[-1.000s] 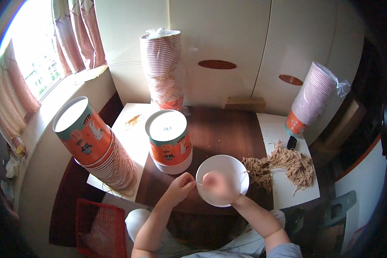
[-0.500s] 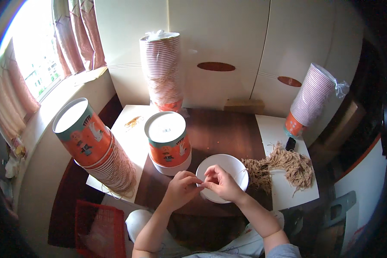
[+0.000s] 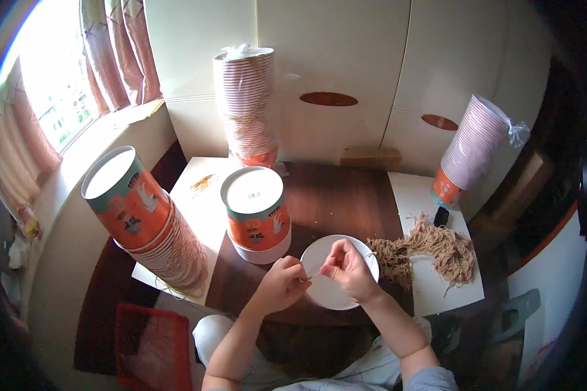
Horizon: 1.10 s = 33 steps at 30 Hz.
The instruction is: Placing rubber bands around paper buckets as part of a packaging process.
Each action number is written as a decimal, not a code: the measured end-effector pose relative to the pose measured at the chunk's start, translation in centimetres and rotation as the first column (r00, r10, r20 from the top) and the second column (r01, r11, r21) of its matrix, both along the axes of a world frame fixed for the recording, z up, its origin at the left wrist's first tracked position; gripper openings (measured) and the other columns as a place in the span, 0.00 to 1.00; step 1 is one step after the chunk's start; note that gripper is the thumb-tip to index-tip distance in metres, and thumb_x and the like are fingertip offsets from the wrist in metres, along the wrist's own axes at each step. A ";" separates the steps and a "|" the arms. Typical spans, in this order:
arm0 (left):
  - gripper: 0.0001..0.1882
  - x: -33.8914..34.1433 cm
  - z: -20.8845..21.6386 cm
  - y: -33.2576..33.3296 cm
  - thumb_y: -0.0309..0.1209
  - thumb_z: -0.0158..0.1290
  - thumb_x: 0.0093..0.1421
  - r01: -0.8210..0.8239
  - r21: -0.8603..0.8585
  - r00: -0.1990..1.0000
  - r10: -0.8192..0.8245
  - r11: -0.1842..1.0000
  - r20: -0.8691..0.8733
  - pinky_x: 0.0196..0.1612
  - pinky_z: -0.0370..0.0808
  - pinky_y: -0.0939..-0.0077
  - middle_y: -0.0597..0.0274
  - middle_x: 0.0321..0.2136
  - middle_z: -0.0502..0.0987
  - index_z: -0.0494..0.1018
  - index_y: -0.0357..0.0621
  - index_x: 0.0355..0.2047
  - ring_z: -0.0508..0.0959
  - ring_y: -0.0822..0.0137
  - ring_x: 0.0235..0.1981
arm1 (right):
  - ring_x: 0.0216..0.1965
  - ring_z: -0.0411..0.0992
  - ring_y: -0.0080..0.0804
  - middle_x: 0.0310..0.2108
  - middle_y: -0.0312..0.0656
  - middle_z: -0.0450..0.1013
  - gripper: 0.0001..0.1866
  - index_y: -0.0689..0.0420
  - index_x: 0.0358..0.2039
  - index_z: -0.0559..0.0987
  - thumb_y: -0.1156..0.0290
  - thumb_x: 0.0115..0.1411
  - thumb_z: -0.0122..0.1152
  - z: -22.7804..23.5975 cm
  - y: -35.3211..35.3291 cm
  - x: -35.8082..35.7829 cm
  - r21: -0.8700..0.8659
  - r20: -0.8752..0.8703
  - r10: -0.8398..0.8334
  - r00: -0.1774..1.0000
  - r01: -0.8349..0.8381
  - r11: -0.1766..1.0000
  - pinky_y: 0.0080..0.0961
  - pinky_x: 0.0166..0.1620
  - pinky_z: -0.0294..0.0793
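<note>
Over a white round lid (image 3: 332, 294) near the front of the table, my two hands work close together, fingertips pinched. A thin pale cord stretches between them. My left hand (image 3: 280, 285) grips one part of it at the lid's left edge. My right hand (image 3: 349, 272) pinches the cord above the lid's middle, a short gap away. A short bit of cord shows at the lid's right rim. Beside the lid, to the right, lies a loose heap of tan cords (image 3: 440, 251). Whether the cord passes through the lid is hidden.
An orange and green paper bucket (image 3: 259, 228) stands upside down beyond my left hand. Stacked buckets (image 3: 153, 225) lean at the left; wrapped stacks stand at the back (image 3: 246, 104) and right (image 3: 469, 150). A black object (image 3: 441, 216) lies by the cords. A red basket (image 3: 153, 345) is below left.
My right hand has moved up and right, away from my left hand. The fingertips were nearly touching; now a gap with the cord across it lies between them.
</note>
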<state>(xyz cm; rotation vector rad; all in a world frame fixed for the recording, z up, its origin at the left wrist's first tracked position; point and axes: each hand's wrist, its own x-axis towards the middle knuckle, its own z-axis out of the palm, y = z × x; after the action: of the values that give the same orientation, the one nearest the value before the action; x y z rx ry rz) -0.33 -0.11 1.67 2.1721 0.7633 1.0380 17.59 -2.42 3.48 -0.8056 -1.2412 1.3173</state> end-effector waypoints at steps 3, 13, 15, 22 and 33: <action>0.08 -0.3 0.0 0.1 0.24 0.57 0.44 0.026 -0.175 0.998 -0.035 0.984 -0.050 0.32 0.68 0.74 0.57 0.30 0.65 0.66 0.41 0.21 0.68 0.61 0.30 | 0.28 0.62 0.15 0.24 0.31 0.63 0.13 0.55 0.31 0.61 0.81 0.51 0.56 1.0 0.0 0.8 -0.004 -0.145 -0.019 0.989 0.018 1.000 0.12 0.34 0.64; 0.13 -0.5 0.6 -0.2 0.29 0.61 0.41 0.089 -0.220 0.989 -0.112 0.971 -0.096 0.36 0.68 0.76 0.59 0.29 0.65 0.74 0.47 0.29 0.68 0.64 0.32 | 0.27 0.63 0.15 0.24 0.33 0.66 0.13 0.55 0.30 0.62 0.78 0.51 0.57 2.0 -0.8 0.9 0.019 0.043 0.034 0.998 -0.035 0.999 0.12 0.33 0.65; 0.12 -0.5 0.5 -0.1 0.29 0.60 0.41 0.118 -0.224 0.985 -0.143 0.967 -0.099 0.36 0.68 0.76 0.60 0.29 0.65 0.74 0.48 0.29 0.68 0.64 0.32 | 0.27 0.62 0.14 0.25 0.30 0.63 0.12 0.55 0.32 0.63 0.76 0.52 0.57 2.0 -0.9 1.0 0.031 0.082 0.030 0.996 -0.033 0.999 0.12 0.33 0.65; 0.09 0.0 -1.8 0.2 0.28 0.60 0.42 0.282 -0.354 0.955 -0.297 0.892 0.013 0.33 0.67 0.76 0.65 0.26 0.65 0.75 0.47 0.27 0.67 0.67 0.31 | 0.28 0.62 0.14 0.25 0.30 0.63 0.12 0.55 0.32 0.63 0.76 0.51 0.57 2.2 -0.9 0.9 0.024 0.071 0.035 0.997 -0.036 0.999 0.12 0.33 0.65; 0.07 0.0 -3.0 1.3 0.29 0.61 0.41 0.355 -0.313 0.930 -0.366 0.881 0.025 0.32 0.64 0.82 0.68 0.25 0.64 0.78 0.51 0.24 0.65 0.71 0.30 | 0.27 0.64 0.18 0.24 0.34 0.65 0.14 0.54 0.28 0.60 0.81 0.50 0.56 1.8 -0.6 2.0 -0.038 -0.186 0.053 0.981 -0.061 0.997 0.14 0.34 0.65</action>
<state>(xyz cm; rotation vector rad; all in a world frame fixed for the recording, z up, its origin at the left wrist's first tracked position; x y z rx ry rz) -0.29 1.17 -1.37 1.9590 0.4708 0.6399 19.58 -2.98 5.28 -0.6659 -1.0985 1.4355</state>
